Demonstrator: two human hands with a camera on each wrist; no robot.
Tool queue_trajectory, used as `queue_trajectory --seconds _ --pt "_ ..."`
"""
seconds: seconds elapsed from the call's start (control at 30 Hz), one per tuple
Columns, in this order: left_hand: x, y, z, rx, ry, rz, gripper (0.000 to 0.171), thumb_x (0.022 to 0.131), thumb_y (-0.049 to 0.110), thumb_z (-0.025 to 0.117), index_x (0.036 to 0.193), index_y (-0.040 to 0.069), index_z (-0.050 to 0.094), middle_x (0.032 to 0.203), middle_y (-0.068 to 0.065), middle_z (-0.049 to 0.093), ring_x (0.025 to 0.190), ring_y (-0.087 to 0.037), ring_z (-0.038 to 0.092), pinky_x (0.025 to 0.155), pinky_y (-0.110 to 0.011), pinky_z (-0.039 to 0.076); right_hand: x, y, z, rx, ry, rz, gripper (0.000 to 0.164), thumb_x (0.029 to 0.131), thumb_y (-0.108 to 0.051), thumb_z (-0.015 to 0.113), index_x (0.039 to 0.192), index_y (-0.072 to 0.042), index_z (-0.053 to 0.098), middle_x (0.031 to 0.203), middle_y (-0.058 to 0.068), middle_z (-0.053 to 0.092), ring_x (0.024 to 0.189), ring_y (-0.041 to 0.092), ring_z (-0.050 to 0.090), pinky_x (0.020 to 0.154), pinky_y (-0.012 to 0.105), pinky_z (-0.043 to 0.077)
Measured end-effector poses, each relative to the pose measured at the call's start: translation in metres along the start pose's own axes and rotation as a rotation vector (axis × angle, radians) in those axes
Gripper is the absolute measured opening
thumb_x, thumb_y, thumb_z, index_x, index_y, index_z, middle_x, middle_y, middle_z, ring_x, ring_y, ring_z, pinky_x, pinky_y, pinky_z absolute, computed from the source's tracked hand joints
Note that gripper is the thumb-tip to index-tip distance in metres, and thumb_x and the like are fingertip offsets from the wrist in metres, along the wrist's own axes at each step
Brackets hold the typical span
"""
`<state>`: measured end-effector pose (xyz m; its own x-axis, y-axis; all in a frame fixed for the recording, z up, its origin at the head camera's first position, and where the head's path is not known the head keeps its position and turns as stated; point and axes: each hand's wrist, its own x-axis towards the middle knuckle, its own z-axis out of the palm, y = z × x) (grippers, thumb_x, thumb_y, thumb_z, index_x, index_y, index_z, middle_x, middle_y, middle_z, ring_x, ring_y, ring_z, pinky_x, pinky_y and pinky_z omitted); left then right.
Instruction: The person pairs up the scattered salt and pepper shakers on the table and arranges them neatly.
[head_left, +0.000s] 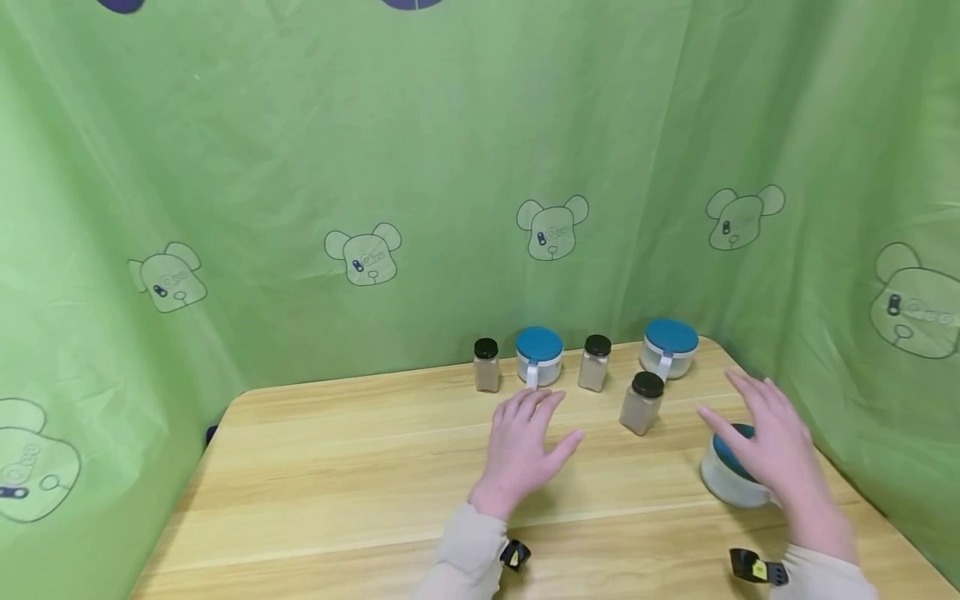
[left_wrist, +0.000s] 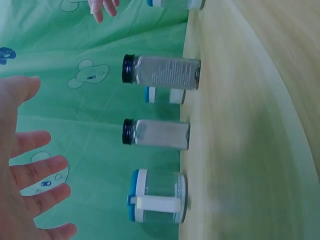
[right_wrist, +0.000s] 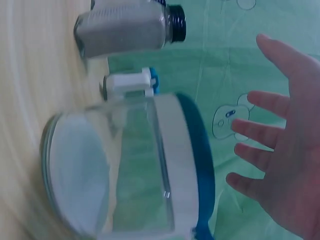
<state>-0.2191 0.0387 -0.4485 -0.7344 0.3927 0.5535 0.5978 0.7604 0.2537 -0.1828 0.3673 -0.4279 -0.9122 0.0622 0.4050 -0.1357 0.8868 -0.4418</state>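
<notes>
My left hand (head_left: 521, 454) hovers over the middle of the table with its fingers spread and nothing in them. My right hand (head_left: 783, 446) is held above a clear jar with a blue lid (head_left: 731, 483), partly covering it in the head view. In the right wrist view those fingers are apart from the jar's lid (right_wrist: 200, 165). Between the hands stands a square bottle with a black cap (head_left: 640, 410), full of greyish contents. Ahead of the left hand is a blue-lidded jar with a white handle (head_left: 540, 367), upright.
Two more black-capped bottles, one at the left (head_left: 486, 371) and one at the centre (head_left: 594, 367), stand along the back edge. Another blue-lidded jar (head_left: 670, 354) occupies the back right corner. A green curtain (head_left: 450, 167) surrounds the wooden table (head_left: 337, 467).
</notes>
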Motion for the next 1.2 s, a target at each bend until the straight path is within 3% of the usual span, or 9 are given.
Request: queue_trajectory --seconds 0.2,0.6,0.83,0.97,1.2 --pt "0.008 0.006 0.008 -0.027 -0.002 0.01 0.058 0.095 0.059 0.046 0.14 0.022 0.05 0.139 0.004 0.056 0.131 -0.021 0.049 0.109 -0.045 0.039 -0.007 0.018 -0.002 0.046 -0.062 0.001 0.078 0.094 -0.039 0.061 0.154 -0.006 0.023 0.151 0.036 0.028 0.142 0.057 0.011 0.108 0.075 0.009" --pt "0.019 0.01 0.019 -0.027 -0.047 -0.017 0.056 0.096 0.058 0.046 0.139 0.023 0.05 0.139 0.005 0.056 0.131 -0.018 0.049 0.109 -0.043 0.04 -0.017 0.046 0.001 0.135 -0.287 0.135 0.085 0.095 -0.043 0.058 0.155 -0.003 0.013 0.15 0.042 0.019 0.132 0.065 0.019 0.096 0.077 0.022" --pt "0.026 0.011 0.028 -0.018 -0.054 -0.019 0.056 0.095 0.06 0.046 0.137 0.023 0.052 0.137 0.004 0.058 0.129 -0.018 0.051 0.108 -0.042 0.041 -0.026 0.054 0.004 0.225 -0.244 0.131 0.088 0.092 -0.036 0.065 0.156 -0.007 0.013 0.154 0.037 0.016 0.138 0.062 0.012 0.101 0.078 0.016" --pt "0.031 0.012 0.034 -0.027 -0.073 -0.027 0.055 0.095 0.06 0.045 0.135 0.024 0.053 0.136 0.005 0.059 0.128 -0.017 0.052 0.106 -0.041 0.041 -0.031 0.062 0.004 0.283 -0.254 0.169 0.09 0.092 -0.035 0.066 0.157 -0.011 0.009 0.157 0.033 0.012 0.142 0.057 0.004 0.102 0.079 0.013" --pt "0.04 0.016 0.038 -0.015 -0.099 -0.026 0.054 0.095 0.06 0.045 0.134 0.024 0.055 0.136 0.004 0.059 0.126 -0.017 0.053 0.102 -0.04 0.043 -0.036 0.075 0.003 0.307 -0.312 0.242 0.091 0.094 -0.036 0.063 0.157 -0.014 0.001 0.156 0.035 0.013 0.135 0.064 0.012 0.097 0.079 0.019"
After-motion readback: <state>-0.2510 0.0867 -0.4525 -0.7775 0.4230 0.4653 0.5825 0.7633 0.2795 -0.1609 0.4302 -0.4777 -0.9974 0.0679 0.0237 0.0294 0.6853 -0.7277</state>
